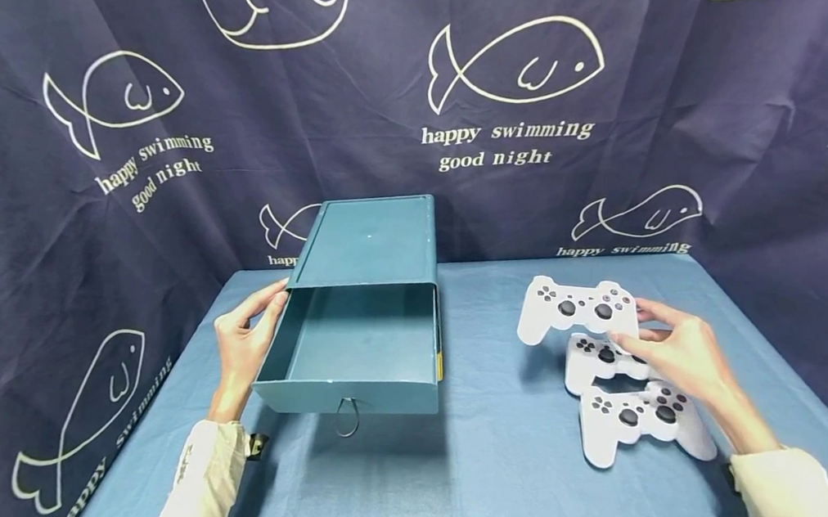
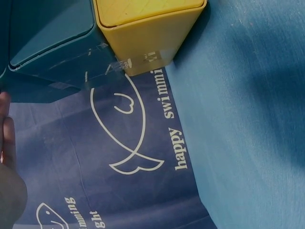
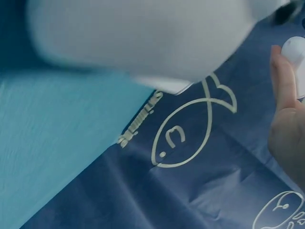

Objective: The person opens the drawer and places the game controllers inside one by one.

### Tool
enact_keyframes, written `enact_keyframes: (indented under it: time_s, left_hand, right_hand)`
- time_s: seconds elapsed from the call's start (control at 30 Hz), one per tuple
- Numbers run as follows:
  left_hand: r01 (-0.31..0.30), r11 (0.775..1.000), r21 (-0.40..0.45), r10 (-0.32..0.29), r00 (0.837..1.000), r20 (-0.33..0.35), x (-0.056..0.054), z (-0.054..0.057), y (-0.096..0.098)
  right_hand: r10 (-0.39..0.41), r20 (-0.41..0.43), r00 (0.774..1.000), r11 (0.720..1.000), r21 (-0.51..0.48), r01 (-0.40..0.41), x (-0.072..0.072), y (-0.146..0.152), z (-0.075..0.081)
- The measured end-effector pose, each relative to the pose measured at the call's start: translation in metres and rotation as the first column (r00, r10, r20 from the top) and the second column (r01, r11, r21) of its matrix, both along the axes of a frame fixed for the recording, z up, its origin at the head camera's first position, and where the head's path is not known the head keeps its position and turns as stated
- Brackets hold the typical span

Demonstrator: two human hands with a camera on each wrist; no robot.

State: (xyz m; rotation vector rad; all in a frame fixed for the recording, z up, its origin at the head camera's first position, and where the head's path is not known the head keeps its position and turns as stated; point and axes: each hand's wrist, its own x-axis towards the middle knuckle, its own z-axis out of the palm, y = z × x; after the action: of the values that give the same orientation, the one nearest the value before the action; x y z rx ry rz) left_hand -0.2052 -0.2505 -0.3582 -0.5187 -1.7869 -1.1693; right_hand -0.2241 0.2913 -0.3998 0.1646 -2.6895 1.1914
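Note:
A teal drawer unit [image 1: 371, 242] stands left of centre in the head view, its top drawer [image 1: 365, 398] pulled out and bare inside. A wire ring pull [image 1: 348, 419] hangs from the drawer's front. My left hand [image 1: 244, 342] touches the unit's left side near the drawer opening, fingers fairly straight. On the right, my right hand [image 1: 687, 352] pinches a white game controller [image 1: 581, 306] by one grip, holding it raised. Beneath it are two more white controllers, a rear one [image 1: 582, 363] partly covered and a front one [image 1: 640, 418] in fuller view.
A yellow drawer [image 2: 152, 36] sits beside the teal part in the left wrist view. Blue cloth [image 1: 505, 480] covers the table. Dark blue fabric [image 1: 508, 201] with fish drawings hangs behind and at both sides.

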Motion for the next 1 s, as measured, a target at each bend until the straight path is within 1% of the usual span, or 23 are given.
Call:
enact_keyframes:
  time_s: [0.17,0.4,0.47,0.57,0.73,0.83,1.0]
  left_hand:
    - [0.009,1.000,0.009,-0.009,1.000,-0.001,-0.003,-0.002,-0.002]
    - [-0.008,1.000,0.001,0.008,1.000,0.011,-0.015,-0.017,-0.013]
    - [-0.010,1.000,0.002,0.010,1.000,0.010,-0.017,-0.019,-0.014]
    - [-0.008,1.000,0.003,0.008,1.000,0.001,-0.015,-0.016,-0.012]
    - [-0.005,1.000,0.005,0.005,1.000,-0.012,-0.007,-0.007,-0.005]
    - [-0.004,1.000,0.008,0.004,1.000,-0.010,-0.003,-0.004,-0.003]
    - [-0.002,1.000,0.006,0.002,1.000,-0.003,-0.001,-0.001,-0.001]
  right_hand:
    - [0.034,0.010,0.999,0.998,-0.052,-0.034,0.014,-0.016,0.009]
    - [0.056,-0.035,0.998,0.996,-0.070,-0.058,0.029,-0.036,0.019]
    - [0.057,-0.044,0.997,0.995,-0.077,-0.060,0.031,-0.040,0.022]
    - [0.063,-0.051,0.997,0.993,-0.095,-0.067,0.034,-0.044,0.026]
    - [0.080,-0.069,0.994,0.988,-0.128,-0.089,0.038,-0.052,0.036]
    - [0.088,-0.073,0.994,0.985,-0.140,-0.097,0.042,-0.056,0.043]
    - [0.111,-0.077,0.991,0.978,-0.169,-0.123,0.050,-0.065,0.055]
